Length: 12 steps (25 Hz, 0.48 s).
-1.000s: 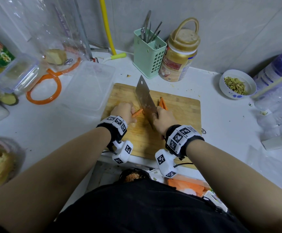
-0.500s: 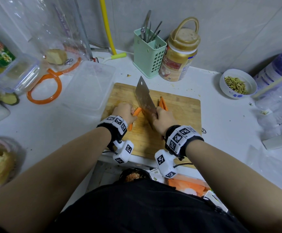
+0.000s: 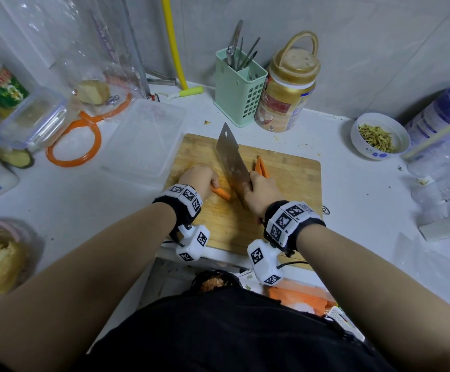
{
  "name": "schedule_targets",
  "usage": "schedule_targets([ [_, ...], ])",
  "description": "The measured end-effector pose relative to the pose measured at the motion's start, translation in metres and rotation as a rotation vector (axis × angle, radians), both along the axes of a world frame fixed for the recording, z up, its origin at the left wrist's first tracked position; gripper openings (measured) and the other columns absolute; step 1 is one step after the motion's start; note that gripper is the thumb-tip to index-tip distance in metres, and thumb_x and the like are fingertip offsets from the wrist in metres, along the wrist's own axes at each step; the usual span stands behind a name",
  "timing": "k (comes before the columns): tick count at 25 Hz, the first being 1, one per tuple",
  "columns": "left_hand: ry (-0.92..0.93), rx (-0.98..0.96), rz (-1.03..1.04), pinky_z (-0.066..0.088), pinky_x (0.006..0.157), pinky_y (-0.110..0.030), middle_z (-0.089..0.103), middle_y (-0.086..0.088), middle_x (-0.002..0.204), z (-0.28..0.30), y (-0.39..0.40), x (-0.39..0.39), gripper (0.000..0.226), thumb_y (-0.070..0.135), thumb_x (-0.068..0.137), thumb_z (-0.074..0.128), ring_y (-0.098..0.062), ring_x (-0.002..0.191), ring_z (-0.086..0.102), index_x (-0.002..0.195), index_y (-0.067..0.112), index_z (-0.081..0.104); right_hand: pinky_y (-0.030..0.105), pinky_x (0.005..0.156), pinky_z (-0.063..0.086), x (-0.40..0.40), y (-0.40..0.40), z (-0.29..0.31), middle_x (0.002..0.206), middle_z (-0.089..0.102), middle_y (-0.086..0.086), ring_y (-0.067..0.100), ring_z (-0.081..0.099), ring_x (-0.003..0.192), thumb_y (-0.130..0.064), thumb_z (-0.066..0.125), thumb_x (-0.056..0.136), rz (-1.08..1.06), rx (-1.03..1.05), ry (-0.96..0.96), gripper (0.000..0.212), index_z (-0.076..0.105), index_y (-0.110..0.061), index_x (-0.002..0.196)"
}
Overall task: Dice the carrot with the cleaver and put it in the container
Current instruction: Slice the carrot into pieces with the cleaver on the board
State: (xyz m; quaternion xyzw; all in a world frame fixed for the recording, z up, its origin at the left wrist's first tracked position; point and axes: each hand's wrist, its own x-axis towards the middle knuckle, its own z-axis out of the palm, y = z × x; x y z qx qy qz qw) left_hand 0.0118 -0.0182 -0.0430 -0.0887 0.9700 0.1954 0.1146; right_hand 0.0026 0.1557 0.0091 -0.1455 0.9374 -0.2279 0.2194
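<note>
1. Two hands are at work on the cutting board (image 3: 285, 183). The left hand (image 3: 198, 178) has its fingers curled down onto a carrot piece (image 3: 220, 193), which pokes out just past the fingertips on the blade side.
2. The right hand (image 3: 261, 191) is wrapped tight round the handle of the cleaver (image 3: 232, 159), whose blade reaches forward beyond the knuckles, its flat just beside the left fingertips.
3. More carrot strips (image 3: 261, 167) lie just beyond the right hand's knuckles, on the far side of the blade.
4. The clear container (image 3: 143, 140) sits beside the board, past the left hand's outer side, with no carrot in it that I can see.
5. Risk, as I judge it: the held piece is short, so the edge could catch a fingertip if the curled fingers creep forward.
6. The piece might also roll under pressure, giving uneven dice or skidding off the board.
</note>
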Motion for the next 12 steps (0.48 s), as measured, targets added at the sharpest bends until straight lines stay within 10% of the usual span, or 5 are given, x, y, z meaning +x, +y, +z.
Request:
schedule_targets([
  [12,0.153,0.074,0.276,0.047,0.068,-0.029,0.062,0.000,0.083,-0.011,-0.017,0.009,0.013,0.022,0.090,0.065,-0.019,0.077,0.057,0.085,0.011,0.061,0.040,0.065,0.055,0.003,-0.002,-0.005,0.074,0.050,0.002,0.019,0.053,0.060,-0.026,0.037,0.102,0.009,0.011,0.015,0.024,0.050,-0.008,0.112],
])
